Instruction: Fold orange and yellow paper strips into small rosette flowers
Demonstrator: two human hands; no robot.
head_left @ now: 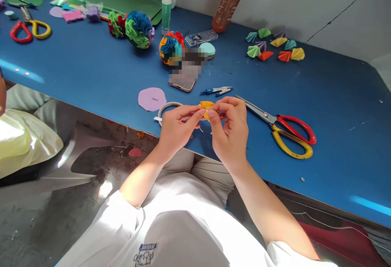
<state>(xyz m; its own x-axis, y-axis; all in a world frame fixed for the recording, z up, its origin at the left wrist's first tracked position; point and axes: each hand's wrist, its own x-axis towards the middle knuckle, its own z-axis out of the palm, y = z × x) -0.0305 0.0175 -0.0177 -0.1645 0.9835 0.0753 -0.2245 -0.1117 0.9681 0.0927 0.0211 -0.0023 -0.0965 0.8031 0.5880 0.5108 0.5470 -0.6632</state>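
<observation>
Between my two hands, over the table's near edge, is a small piece of folded orange-yellow paper (206,105). My left hand (180,126) pinches its left side between thumb and fingers. On the other side, my right hand (230,124) grips it with thumb and index finger. A roll of white tape (166,105) lies partly hidden behind my left hand. Just beyond it rests a lilac paper disc (152,99) with a dark mark. Large scissors (270,120) with red and yellow handles lie right of my right hand, and a blue-and-white compass (216,91) lies behind both hands.
Folded paper pieces (275,45) sit at the back right. Pompom-like paper balls (139,29), a glue stick (166,12), a phone (186,73) and an orange-brown bottle (229,2) stand or lie farther back. Other scissors (29,25) are far left, near another person's yellow clothing (27,143).
</observation>
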